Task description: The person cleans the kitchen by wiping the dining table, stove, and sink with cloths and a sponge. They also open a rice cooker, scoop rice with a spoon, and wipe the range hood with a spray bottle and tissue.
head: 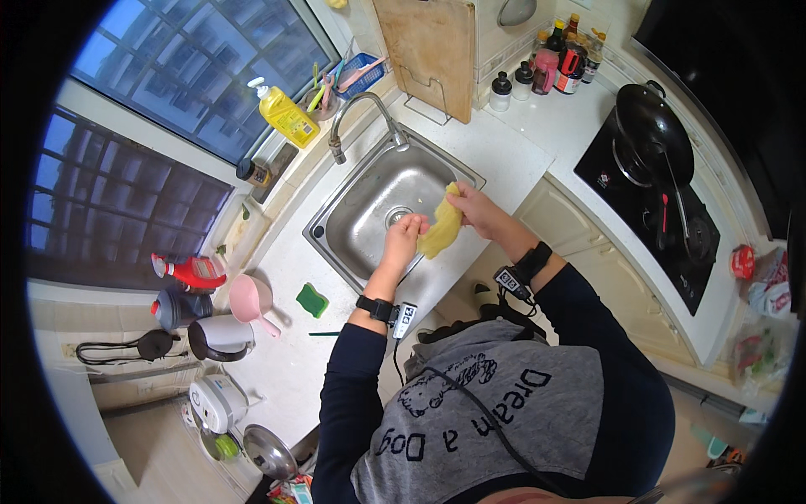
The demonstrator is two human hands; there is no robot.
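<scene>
A damp-looking yellow cloth [442, 228] is stretched between my hands above the near edge of the stainless-steel sink [371, 195]. My right hand [476, 209] grips its upper end. The fingers of my left hand [403, 238] are pinched at its other side, partly hiding the contact. Below my left hand lies the round drain [398, 215], with a small pale scrap beside it in the basin. The curved faucet [362, 99] reaches over the sink's far side, and no water shows from it.
A green sponge [312, 300] and a pink dipper [250, 298] sit on the left counter, near an electric kettle [220, 337]. A yellow soap bottle [288, 116] stands by the window. Behind the sink leans a wooden cutting board [431, 50]. A wok [658, 132] rests on the right cooktop.
</scene>
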